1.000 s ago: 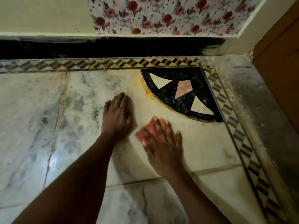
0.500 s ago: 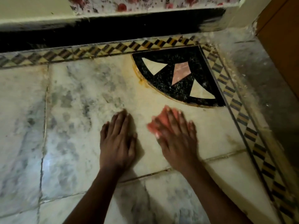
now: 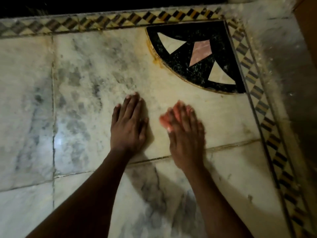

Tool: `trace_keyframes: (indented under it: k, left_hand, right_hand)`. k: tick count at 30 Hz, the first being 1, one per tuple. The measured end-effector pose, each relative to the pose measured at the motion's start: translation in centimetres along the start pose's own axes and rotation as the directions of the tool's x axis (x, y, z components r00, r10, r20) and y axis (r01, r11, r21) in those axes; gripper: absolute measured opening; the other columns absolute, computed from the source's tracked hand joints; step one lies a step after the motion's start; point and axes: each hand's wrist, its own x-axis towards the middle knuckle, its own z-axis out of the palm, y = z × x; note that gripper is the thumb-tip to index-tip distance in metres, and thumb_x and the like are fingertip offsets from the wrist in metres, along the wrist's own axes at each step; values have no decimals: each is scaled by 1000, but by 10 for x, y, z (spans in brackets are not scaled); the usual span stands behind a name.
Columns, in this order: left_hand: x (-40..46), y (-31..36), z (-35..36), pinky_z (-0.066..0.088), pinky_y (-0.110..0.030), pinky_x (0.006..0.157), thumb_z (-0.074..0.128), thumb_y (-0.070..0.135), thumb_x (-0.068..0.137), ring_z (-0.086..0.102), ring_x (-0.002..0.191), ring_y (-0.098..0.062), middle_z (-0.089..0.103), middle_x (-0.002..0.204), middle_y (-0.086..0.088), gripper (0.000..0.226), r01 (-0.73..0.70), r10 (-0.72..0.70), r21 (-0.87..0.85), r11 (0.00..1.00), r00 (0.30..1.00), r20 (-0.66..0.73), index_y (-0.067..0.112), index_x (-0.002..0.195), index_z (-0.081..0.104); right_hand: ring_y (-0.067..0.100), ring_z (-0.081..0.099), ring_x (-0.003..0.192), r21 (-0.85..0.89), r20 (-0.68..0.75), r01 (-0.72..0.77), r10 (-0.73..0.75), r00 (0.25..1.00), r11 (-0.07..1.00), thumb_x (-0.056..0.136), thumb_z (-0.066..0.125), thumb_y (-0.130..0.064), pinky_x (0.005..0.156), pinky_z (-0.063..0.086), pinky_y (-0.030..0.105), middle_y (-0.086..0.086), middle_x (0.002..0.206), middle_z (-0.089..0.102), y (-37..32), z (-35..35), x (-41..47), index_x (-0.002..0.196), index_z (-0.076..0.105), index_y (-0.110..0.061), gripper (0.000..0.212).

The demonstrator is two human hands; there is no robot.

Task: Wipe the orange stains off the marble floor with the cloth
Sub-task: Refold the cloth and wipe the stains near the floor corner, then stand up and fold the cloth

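Observation:
My right hand (image 3: 187, 134) presses a pinkish-orange cloth (image 3: 167, 118) flat onto the marble floor (image 3: 96, 79); the hand is blurred by motion and covers most of the cloth. My left hand (image 3: 128, 126) rests flat on the floor just left of it, fingers straight. An orange stain (image 3: 152, 52) runs along the curved left rim of the black fan-shaped inlay (image 3: 197, 57), well beyond my right hand's fingertips.
A checkered border strip (image 3: 109, 21) runs along the top, and another checkered strip (image 3: 267, 121) goes down the right side. A dark wall base (image 3: 85, 4) lies at the top. A brown wooden door (image 3: 308, 48) stands at the far right. Tile joints cross under my hands.
The view has tilted downward, so the wall has left the frame. My right hand with the cloth has slid slightly across the floor; my left hand stays flat beside it.

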Motion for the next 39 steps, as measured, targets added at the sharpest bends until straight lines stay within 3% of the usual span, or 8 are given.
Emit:
trace_keyframes:
  k: [10,15,19,23,26,30,34,39]
  left_hand:
    - [-31,103,-154,56,-45,96,53,33,99,62,125,-26,59,144,-4,47,66,-27,-339,939,993,117,11,140,59]
    - [-63,198,-302,53,-28,93,56,26,100,66,111,-6,69,127,3,36,45,-37,-513,857,999,25,16,134,62]
    - [-86,271,-435,51,-20,94,60,19,101,66,112,-3,71,117,6,25,-22,-35,-586,810,996,-86,13,124,67]
    - [-109,339,-563,52,-23,95,60,19,102,67,113,-8,71,116,9,21,-78,-7,-645,760,992,-128,13,120,69]
    - [-137,386,-651,53,-24,96,60,20,102,68,113,-10,70,117,12,21,-125,21,-679,724,987,-159,14,119,70]
    - [-185,451,-750,52,-24,97,62,16,101,67,118,-12,70,121,10,23,-234,166,-683,692,972,-164,14,122,69]
    - [-240,503,-824,49,-23,100,71,12,100,66,120,-12,69,124,8,24,-353,341,-686,637,926,-160,15,124,70]
    - [-299,543,-875,54,-31,95,76,1,94,70,112,-12,72,114,6,22,-491,522,-661,567,836,-173,12,112,73]
  right_hand:
    - [-2,44,146,798,91,-244,291,952,550,115,35,-39,106,56,40,-16,166,40,-40,-178,-57,142,56,-52,36]
    - [7,61,67,890,188,-315,366,912,330,114,36,-38,61,48,16,-23,157,49,-88,-360,-53,141,57,-54,38]
    - [30,64,97,910,223,-326,360,906,257,112,36,-49,65,52,19,-17,135,68,-124,-513,-55,122,56,-78,36]
    - [4,71,81,893,263,-374,384,885,250,108,38,-61,66,54,18,0,103,76,-147,-661,-72,121,65,-51,32]
    - [14,73,100,910,227,-324,341,912,260,98,33,-80,79,54,19,21,124,73,-160,-757,-94,132,67,-27,71]
    - [-21,64,103,945,229,-288,323,918,151,116,25,-38,82,51,3,-21,132,64,-170,-871,-145,152,47,-36,42]
    - [14,60,138,954,281,-298,324,903,3,100,40,-73,119,45,47,-14,144,66,-188,-943,-209,158,47,-36,69]
    - [18,60,136,945,314,-262,316,895,-198,55,68,-99,97,55,29,-2,153,61,-202,-1005,-274,157,50,-27,127]
